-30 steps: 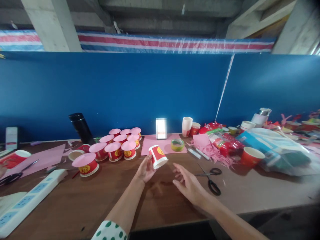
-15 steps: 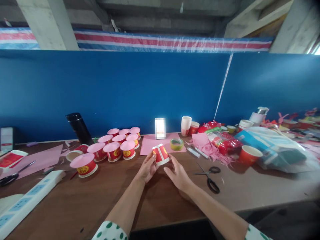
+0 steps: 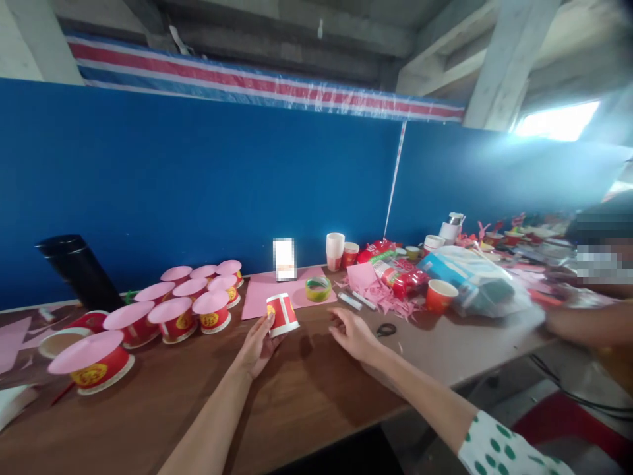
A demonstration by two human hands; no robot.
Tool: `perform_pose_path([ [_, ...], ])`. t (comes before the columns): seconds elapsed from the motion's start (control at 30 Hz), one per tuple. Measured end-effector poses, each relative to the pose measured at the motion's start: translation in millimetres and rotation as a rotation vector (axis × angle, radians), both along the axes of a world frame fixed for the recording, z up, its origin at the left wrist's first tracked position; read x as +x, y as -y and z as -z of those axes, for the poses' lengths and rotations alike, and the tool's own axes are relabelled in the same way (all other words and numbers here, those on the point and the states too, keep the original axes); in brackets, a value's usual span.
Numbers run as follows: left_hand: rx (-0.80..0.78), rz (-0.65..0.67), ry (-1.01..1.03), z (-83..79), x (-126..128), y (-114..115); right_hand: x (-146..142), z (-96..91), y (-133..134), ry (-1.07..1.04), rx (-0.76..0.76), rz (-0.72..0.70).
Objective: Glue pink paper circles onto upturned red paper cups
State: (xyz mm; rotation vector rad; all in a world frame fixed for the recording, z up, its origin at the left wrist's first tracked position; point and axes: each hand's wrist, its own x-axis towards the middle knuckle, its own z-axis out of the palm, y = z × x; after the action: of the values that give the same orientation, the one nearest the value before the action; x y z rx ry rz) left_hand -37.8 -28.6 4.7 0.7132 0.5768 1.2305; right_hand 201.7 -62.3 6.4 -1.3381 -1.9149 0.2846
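Observation:
A red paper cup (image 3: 282,315) with a white stripe and yellow print hangs above the table, its wide rim turned down. My left hand (image 3: 258,343) is closed on the cup's left side. To the right, apart from the cup, my right hand (image 3: 357,335) has loosely bent fingers with nothing visible in them. It hides most of the scissors (image 3: 386,329); only a black handle loop shows. Behind the cup, a roll of green-yellow tape (image 3: 318,289) rests on a pink paper sheet (image 3: 257,298). Several upturned red cups topped with pink discs (image 3: 211,301) are grouped at left.
A black flask (image 3: 79,270) leans at the left. Stacked cups (image 3: 335,251), shredded pink paper (image 3: 390,303), red plastic packs (image 3: 403,280), an orange cup (image 3: 441,296) and a plastic bag (image 3: 487,287) occupy the right side. Another person's arm (image 3: 578,323) rests at the far right edge.
My right hand has come off the cup and moved right, over the scissors. My left hand still holds the cup. The view has turned to the right, bringing another person's arm into sight.

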Motion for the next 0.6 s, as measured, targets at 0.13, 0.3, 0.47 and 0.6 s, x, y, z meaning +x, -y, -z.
perform_pose_path([
  [0.13, 0.002, 0.009, -0.008, 0.1, 0, 1, 48, -9.6, -16, 0.228, -0.002, 0.265],
  [0.3, -0.014, -0.008, -0.006, 2.0, 0, -1, 81, -16.7, -25, 0.284, -0.030, 0.383],
  [0.47, -0.008, 0.003, -0.006, 3.4, 0, -2, 77, -11.4, -23, 0.347, -0.034, 0.376],
  [0.6, -0.005, 0.000, -0.002, 2.5, 0, -1, 71, -11.2, -28, 0.403, -0.033, 0.371],
])
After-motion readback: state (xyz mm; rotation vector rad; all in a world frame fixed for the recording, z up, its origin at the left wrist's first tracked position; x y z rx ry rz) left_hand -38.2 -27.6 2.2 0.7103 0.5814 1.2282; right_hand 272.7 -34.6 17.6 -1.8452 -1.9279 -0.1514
